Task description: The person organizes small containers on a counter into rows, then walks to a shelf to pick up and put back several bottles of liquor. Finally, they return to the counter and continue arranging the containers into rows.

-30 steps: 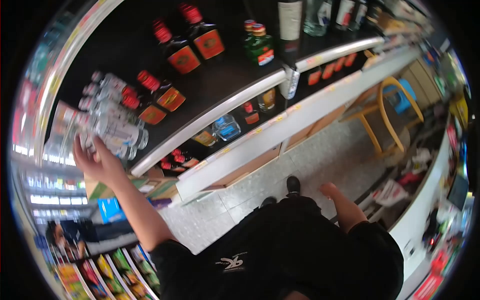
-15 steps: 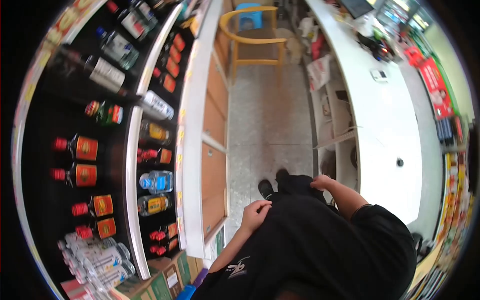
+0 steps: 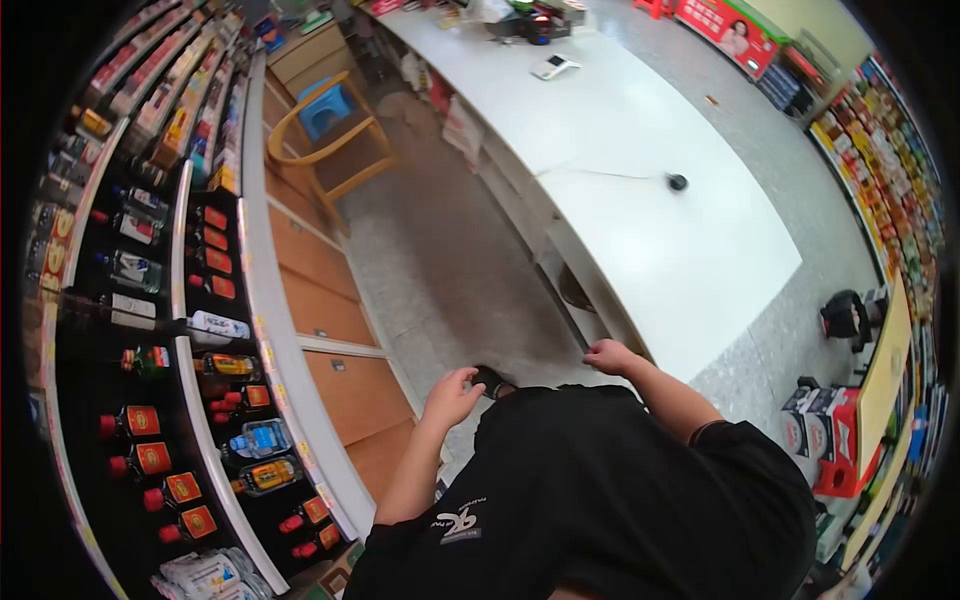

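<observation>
My left hand point(image 3: 455, 397) hangs in front of my black shirt, near the wooden cabinet doors point(image 3: 345, 400). Its fingers are loosely curled and apart, with nothing between them. My right hand point(image 3: 610, 356) is beside the near end of the white counter point(image 3: 680, 290), fingers bent inward; whether it holds anything small cannot be made out. Below my left hand a dark shoe point(image 3: 490, 381) shows on the grey floor.
Shelves of bottles point(image 3: 140, 420) line the left. A wooden chair point(image 3: 345, 180) with a blue stool point(image 3: 325, 108) stands ahead. On the counter are a card terminal point(image 3: 555, 66) and a black round object point(image 3: 677, 182). Red boxes point(image 3: 840, 440) stand at right.
The view has turned to the right, so more of the counter and right-hand shelves shows. My left hand has lifted away from my shirt; my right hand is now beside the counter's end.
</observation>
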Available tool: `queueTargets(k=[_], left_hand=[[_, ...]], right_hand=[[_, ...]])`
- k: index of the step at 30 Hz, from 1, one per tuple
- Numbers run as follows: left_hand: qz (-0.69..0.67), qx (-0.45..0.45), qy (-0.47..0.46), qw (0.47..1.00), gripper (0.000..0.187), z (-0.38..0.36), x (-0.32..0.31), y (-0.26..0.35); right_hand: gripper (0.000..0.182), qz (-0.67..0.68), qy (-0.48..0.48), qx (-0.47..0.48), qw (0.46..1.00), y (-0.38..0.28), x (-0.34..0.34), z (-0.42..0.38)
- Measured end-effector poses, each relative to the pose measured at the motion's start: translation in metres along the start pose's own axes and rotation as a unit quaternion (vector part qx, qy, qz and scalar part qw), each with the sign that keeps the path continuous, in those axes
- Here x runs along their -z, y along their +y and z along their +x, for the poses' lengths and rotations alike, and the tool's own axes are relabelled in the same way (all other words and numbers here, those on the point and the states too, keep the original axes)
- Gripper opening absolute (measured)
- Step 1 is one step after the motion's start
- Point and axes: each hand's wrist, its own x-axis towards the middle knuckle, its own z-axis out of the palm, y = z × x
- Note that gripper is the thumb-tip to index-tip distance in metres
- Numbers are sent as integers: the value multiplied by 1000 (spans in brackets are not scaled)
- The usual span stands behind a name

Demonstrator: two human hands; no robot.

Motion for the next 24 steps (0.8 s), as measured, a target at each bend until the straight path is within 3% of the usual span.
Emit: queueTargets(k=[5, 9, 11, 13, 15, 16, 20, 22, 24], left_hand=[[-64, -45, -19, 997, 35, -6, -97, 91], [-205, -45, 72, 975, 30, -48, -194, 133], [-240, -20, -4, 970, 28, -82, -212, 156], [-163, -45, -7, 986, 29, -109, -225, 162], [-188, 5, 26, 982, 29, -129, -246, 154], [-206, 44, 45, 977, 29, -133, -250, 154], [-247, 61, 67, 965, 31, -138, -255, 155], [-188, 69, 15, 980, 33, -125, -257, 156], [-149, 53, 19, 987, 34, -106, -251, 169]], right_hand=[[30, 172, -49, 114, 977, 23, 17, -73], [19, 315, -167, 112, 928, 58, 16, -127], [18, 377, -217, 111, 894, 75, 11, -144], [17, 382, -245, 122, 883, 89, 7, -155], [16, 367, -265, 132, 882, 97, 11, -160], [15, 356, -247, 134, 891, 96, 15, -163], [12, 365, -192, 167, 896, 98, 31, -158], [12, 398, -184, 183, 880, 97, 46, -159], [11, 429, -183, 191, 864, 101, 58, -159]])
